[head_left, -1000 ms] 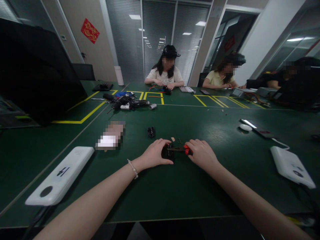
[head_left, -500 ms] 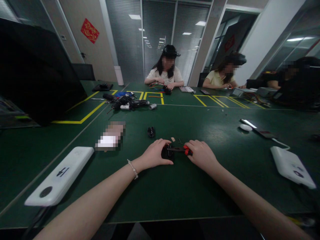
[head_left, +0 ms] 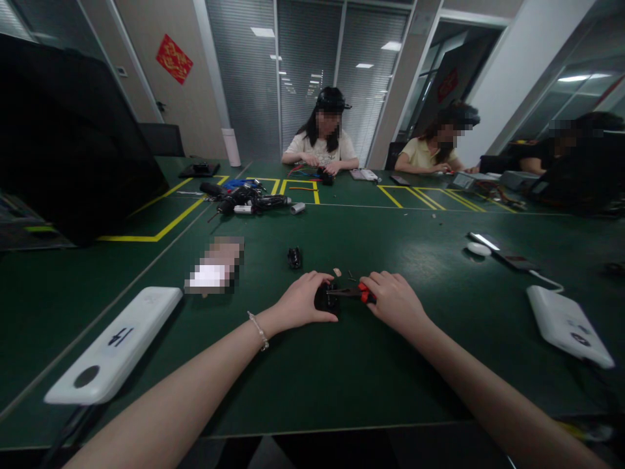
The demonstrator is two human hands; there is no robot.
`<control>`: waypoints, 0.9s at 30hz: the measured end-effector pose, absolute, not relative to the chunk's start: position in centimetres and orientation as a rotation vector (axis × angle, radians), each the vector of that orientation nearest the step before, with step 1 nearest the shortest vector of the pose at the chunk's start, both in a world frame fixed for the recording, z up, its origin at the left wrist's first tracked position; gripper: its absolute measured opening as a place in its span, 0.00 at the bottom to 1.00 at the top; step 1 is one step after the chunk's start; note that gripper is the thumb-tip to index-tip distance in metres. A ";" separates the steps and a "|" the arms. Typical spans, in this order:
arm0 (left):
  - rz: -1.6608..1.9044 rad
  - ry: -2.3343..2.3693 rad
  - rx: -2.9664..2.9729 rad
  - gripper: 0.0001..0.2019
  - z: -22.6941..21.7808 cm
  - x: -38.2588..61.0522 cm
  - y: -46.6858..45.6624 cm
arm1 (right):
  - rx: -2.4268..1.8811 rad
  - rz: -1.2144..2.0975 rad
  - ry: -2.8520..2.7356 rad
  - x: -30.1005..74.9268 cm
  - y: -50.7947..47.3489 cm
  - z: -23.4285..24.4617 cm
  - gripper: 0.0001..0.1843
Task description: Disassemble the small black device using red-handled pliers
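My left hand [head_left: 303, 299] is curled round a small black part [head_left: 326, 298] on the green table, thumb along its near side. In my right hand [head_left: 394, 298] are red-handled pliers [head_left: 364, 293], whose dark, narrow jaws reach left to the black part. Whether the jaws grip anything there is too small to tell. Just beyond the pliers lie a small tan scrap [head_left: 337, 272] and tiny thin pieces [head_left: 351, 275]. Another small black part [head_left: 294, 257] rests farther off, beyond my left hand.
White power banks lie at the left [head_left: 117, 345] and right [head_left: 569, 326]. A blurred-out phone-like object [head_left: 215, 266] is at left, a phone [head_left: 505, 252] at right. A heap of black cables [head_left: 249, 197] sits farther back. A large dark screen [head_left: 73, 143] stands left. Three people sit across the table.
Both hands and the pliers hold nearly the same position over the black part. The whole view has shifted very slightly.
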State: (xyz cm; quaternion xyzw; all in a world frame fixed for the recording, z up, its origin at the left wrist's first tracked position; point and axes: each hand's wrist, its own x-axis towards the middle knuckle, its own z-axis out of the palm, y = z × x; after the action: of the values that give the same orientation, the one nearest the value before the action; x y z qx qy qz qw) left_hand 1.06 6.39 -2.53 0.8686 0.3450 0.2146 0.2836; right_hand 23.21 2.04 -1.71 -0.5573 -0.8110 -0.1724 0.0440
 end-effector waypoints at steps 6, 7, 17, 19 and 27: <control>0.589 0.927 2.312 0.35 -2.7 1.1 6.4 | -1.734 -0.486 -2.469 23.1 2.1 -1.8 0.19; 0.590 0.927 2.311 0.35 -2.7 1.1 6.4 | -1.741 -0.485 -2.470 23.1 2.1 -1.8 0.19; 0.606 0.923 2.353 0.35 -2.7 1.1 6.4 | -1.730 -0.506 -2.479 23.2 2.3 -1.9 0.21; 0.599 0.923 2.351 0.34 -2.6 1.1 6.4 | -1.736 -0.492 -2.476 23.2 2.3 -2.0 0.21; 0.578 0.926 2.329 0.35 -2.6 1.0 6.4 | -1.717 -0.486 -2.470 23.3 2.3 -1.9 0.21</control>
State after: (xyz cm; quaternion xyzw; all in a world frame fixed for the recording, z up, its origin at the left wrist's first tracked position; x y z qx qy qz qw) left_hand 1.04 6.39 -2.60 0.8692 0.3453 0.2156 0.2808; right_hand 23.35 2.32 -1.92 -0.5629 -0.8096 -0.1595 0.0473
